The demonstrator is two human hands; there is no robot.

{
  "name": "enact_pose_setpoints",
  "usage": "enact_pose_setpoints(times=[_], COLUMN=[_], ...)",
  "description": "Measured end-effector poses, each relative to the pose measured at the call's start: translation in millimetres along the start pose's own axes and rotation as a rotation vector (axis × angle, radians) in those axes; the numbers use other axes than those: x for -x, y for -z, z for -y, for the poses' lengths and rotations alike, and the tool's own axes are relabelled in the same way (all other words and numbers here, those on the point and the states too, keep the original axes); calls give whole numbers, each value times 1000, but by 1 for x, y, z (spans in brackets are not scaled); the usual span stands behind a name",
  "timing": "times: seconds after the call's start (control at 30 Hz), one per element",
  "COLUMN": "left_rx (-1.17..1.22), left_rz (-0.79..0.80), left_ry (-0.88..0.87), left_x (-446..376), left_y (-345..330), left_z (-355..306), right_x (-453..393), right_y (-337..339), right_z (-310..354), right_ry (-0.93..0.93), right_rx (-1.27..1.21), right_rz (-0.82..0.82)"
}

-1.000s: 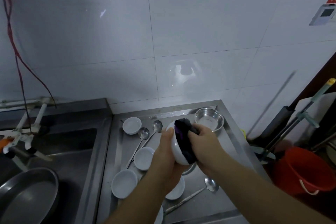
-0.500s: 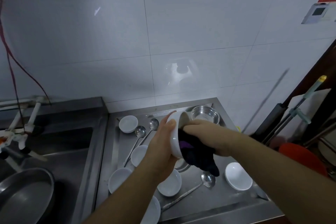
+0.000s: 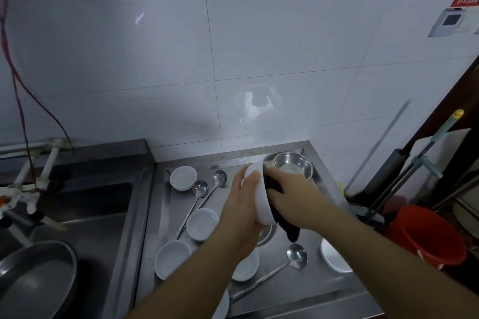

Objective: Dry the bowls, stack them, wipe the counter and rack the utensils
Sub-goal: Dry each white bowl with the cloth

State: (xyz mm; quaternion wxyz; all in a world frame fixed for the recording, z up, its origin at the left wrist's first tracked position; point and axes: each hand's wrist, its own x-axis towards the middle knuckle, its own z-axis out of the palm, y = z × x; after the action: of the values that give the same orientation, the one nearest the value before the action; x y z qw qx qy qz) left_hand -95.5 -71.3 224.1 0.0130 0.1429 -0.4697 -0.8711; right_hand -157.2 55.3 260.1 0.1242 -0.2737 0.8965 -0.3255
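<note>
My left hand (image 3: 242, 204) grips a white bowl (image 3: 261, 202) tilted on its side above the steel counter (image 3: 311, 282). My right hand (image 3: 293, 194) presses a dark cloth (image 3: 283, 225) into the bowl's mouth, and the cloth's tail hangs below. Several white bowls lie on the counter, among them one at the back left (image 3: 182, 177), one in the middle (image 3: 202, 223) and one at the right (image 3: 334, 259). A steel bowl (image 3: 293, 164) stands at the back right. Two ladles (image 3: 201, 189) lie at the back, a third (image 3: 295, 259) near the front.
A steel sink (image 3: 85, 212) with a round metal pan (image 3: 33, 280) lies to the left. A red bucket (image 3: 427, 235) and mop handles (image 3: 414, 163) stand to the right of the counter. A tiled wall backs the counter.
My right hand has pushed the cloth deeper into the bowl and shifted up. The bowl has turned slightly in my left hand.
</note>
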Motion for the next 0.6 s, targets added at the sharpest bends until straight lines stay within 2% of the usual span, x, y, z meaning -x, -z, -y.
enact_pose_setpoints(times=[0.03,0.13,0.2,0.3,0.47,0.57,0.6], left_rx=[-49,-224,-297,-491,-864,-898,-842], left_rz=[0,39,111,164,292,316,264], left_ry=[-21,-82,-124,-172,-252,-241,-211], left_x=[-1,-2,-5,-7,-1,-4,-7], left_y=[2,9,16,25,35,36,35], left_z=[-1,-4,-6,-16,-27,-32,-32], right_x=[-1,4,8,11,15,16,15], right_y=[4,10,6,-6,-13,-12,-12], right_z=[1,1,-2,-5,-8,-9,-9], right_ry=[-102,-493,-547,-518,-479,-450,-427], right_rx=[-135,-899,-1182,-1372,-1466,-1492,-1509], right_rz=[67,283,278,178,131,93,69])
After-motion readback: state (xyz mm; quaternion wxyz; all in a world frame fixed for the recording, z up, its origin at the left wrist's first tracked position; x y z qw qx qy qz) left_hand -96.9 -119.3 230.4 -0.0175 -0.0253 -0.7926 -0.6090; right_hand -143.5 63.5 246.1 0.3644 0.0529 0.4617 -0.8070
